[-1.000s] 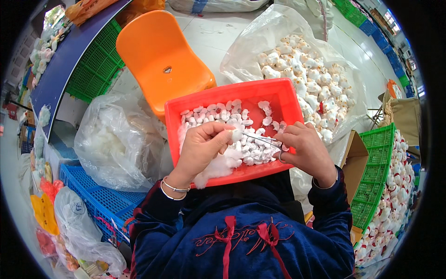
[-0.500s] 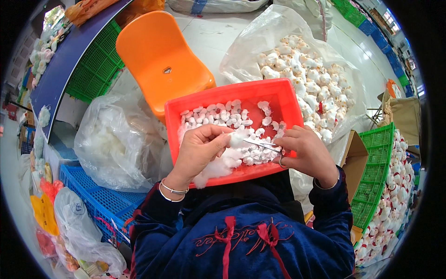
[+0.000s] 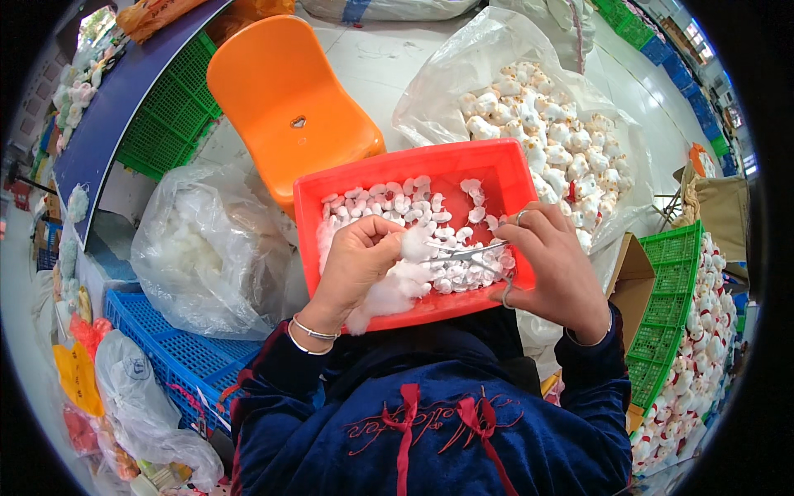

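A red plastic basin [image 3: 500, 175] rests in front of my body, full of small white fabric pieces [image 3: 401, 202]. My left hand [image 3: 356, 263] is closed, pinching a tuft of white stuffing [image 3: 416, 245] over the basin. In my right hand [image 3: 558, 266] are silver scissor-handled forceps [image 3: 463, 255], fingers in the ring handles, jaws parted and pointing at the tuft. Whether a small piece is pinched along with the tuft is hidden. More loose stuffing [image 3: 385, 302] lies on the near left side of the basin, below my left hand.
An orange chair [image 3: 281, 91] stands beyond the basin. To its right a clear bag [image 3: 442, 99] holds many small white plush pieces. On the left are a bag of stuffing [image 3: 207, 248] and a blue crate [image 3: 186, 351]. A green crate [image 3: 666, 314] stands at the right.
My right hand has spread the handles, so the forceps' jaws have parted, and the hand has shifted slightly. My left hand still holds the tuft, almost in place.
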